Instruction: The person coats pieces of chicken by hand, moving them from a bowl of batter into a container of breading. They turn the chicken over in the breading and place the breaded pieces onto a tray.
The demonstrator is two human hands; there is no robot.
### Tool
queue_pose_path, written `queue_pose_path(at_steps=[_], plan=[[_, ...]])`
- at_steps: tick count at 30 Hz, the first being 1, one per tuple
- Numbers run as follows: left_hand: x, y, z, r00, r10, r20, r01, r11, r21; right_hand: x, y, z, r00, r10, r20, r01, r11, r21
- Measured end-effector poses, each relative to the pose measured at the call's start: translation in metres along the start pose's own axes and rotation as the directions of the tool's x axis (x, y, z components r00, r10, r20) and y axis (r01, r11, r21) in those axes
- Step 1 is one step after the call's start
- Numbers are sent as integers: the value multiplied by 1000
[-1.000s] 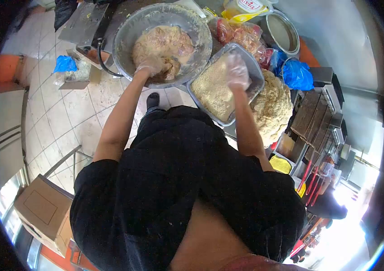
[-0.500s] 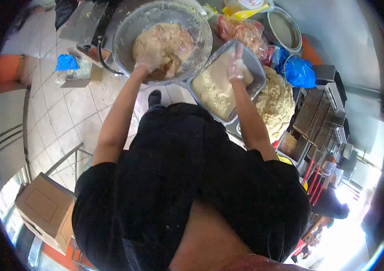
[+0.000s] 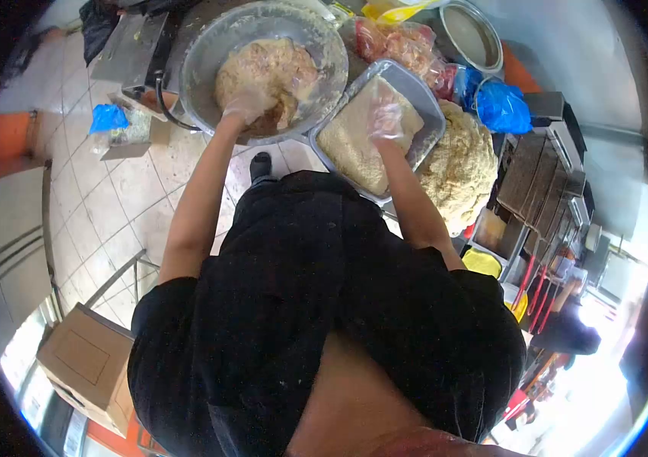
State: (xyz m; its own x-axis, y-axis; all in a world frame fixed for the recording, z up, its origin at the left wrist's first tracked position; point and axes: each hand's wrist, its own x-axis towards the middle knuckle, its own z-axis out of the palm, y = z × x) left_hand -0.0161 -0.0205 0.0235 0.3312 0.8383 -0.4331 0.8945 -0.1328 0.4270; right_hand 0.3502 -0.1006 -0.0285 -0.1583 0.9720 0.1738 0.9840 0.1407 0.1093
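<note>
A large grey bowl (image 3: 324,72) holds a wet, lumpy batter mixture (image 3: 267,65). My left hand (image 3: 249,105), gloved in clear plastic, dips into the mixture's lower edge; its fingers are blurred and partly hidden. Right of the bowl stands a grey square tub (image 3: 434,114) with pale crumbs or flour (image 3: 347,145) in it. Over the crumbs my right hand (image 3: 386,120), in a clear glove, lies with its fingers stretched out and nothing gripped. Beside the tub is a big heap of coated, yellowish pieces (image 3: 461,167).
Bags of raw meat (image 3: 396,46), a round metal pot (image 3: 472,38) and a blue plastic bag (image 3: 505,110) stand behind the tub. A cardboard box (image 3: 88,358) is at the lower left, and an open box (image 3: 130,141) sits on the tiled floor (image 3: 149,206).
My right hand has moved left and slightly down over the crumbs. My left hand stays in the mixture. The whole view has shifted slightly.
</note>
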Motion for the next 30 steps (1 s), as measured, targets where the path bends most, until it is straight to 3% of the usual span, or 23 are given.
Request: queue_pose_path(at_steps=[2,4,6,7,8,9,11,16,18,19,21,22,23,24,25,27,28,29,30], plan=[[-7,4,-6,997,55,-55,-58,997,-46,2,26,-20,980,-31,196,24,999,41],[-21,18,-25,974,226,-29,-228,968,-106,2,38,-48,914,-80,398,42,994,102],[-2,2,-18,989,34,141,-45,996,74,6,33,-81,830,-67,553,-17,989,145],[2,3,-19,988,50,144,-62,995,82,6,34,-81,836,-22,548,-54,991,123],[4,3,-17,987,64,149,-77,993,86,8,38,-76,774,-29,633,-86,985,151],[17,-13,-7,988,100,121,-98,995,-28,7,43,-69,703,-45,710,-122,976,182],[33,-33,8,988,145,59,-136,980,-143,5,53,-46,694,-32,719,-170,964,207],[43,-44,8,965,191,-181,-194,981,6,4,38,-92,746,-59,663,-244,902,355],[52,-47,8,943,214,-254,-206,977,55,-2,32,-129,809,-70,584,-375,704,603],[56,-49,9,933,222,-283,-209,975,76,-5,36,-132,809,-68,583,-377,701,605],[65,-54,7,921,241,-307,-216,970,113,-13,53,-136,755,9,655,-600,411,686],[63,-53,2,914,258,-312,-231,965,122,-23,68,-130,756,10,655,-601,408,687],[53,-39,-10,914,259,-312,-231,965,125,-37,91,-115,901,-33,432,-380,417,826],[37,-13,-32,893,287,-345,-284,957,62,-47,113,-107,981,-78,178,-131,414,901],[27,2,-44,871,311,-380,-336,942,0,-51,134,-110,981,-79,176,-129,411,902],[55,-14,-40,877,313,-365,-341,940,-11,-55,174,-127,929,-55,367,-294,494,818],[64,-20,-38,882,318,-348,-347,938,-22,-55,192,-141,873,143,467,-485,353,800],[50,1,-49,883,314,-348,-343,939,-23,-56,210,-152,760,314,569,-635,171,753],[22,45,-71,873,346,-344,-402,910,-103,-59,242,-153,857,251,450,-512,513,689]])
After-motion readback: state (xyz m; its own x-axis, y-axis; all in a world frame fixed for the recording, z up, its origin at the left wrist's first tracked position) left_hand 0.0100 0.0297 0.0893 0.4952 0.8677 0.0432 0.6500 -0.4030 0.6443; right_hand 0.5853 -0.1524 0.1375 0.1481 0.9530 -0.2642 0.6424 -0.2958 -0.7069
